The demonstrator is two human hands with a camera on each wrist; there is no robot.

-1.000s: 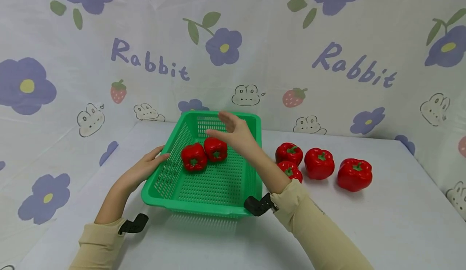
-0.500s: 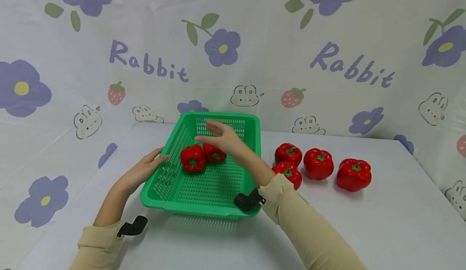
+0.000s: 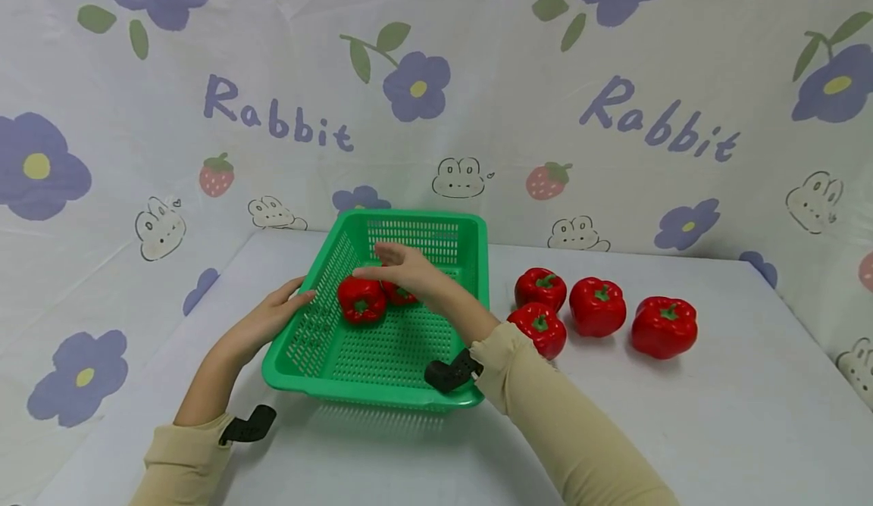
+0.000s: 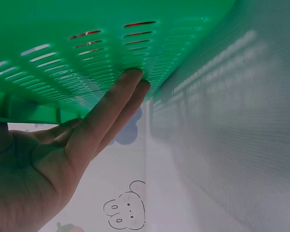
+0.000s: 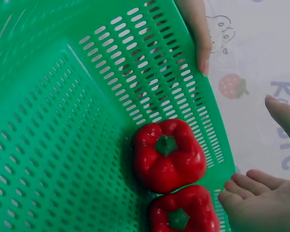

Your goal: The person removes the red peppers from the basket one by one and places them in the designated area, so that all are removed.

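A green plastic basket [image 3: 373, 392] with slotted walls holds two red bell peppers near its left side: a nearer one [image 3: 361, 300] and one farther right [image 5: 183, 212], partly covered by my right hand in the head view. My left hand [image 3: 269, 317] grips the basket's left side, thumb over the rim, and its straight fingers [image 4: 106, 106] lie against the outer wall. Over the basket, my right hand [image 3: 409, 273] is above the peppers with thumb and fingers apart and nothing between them. Whether it touches a pepper is hard to tell.
Several more red bell peppers stand on the white table [image 3: 743, 400] right of the basket, among them a lone pepper [image 3: 664, 327] farthest right. A patterned curtain [image 3: 518, 104] hangs behind the table. Each wrist wears a black camera mount [image 3: 248, 424].
My right hand has come down and to the left inside the basket, toward the two peppers, staying spread. My left hand and the basket stay where they were.
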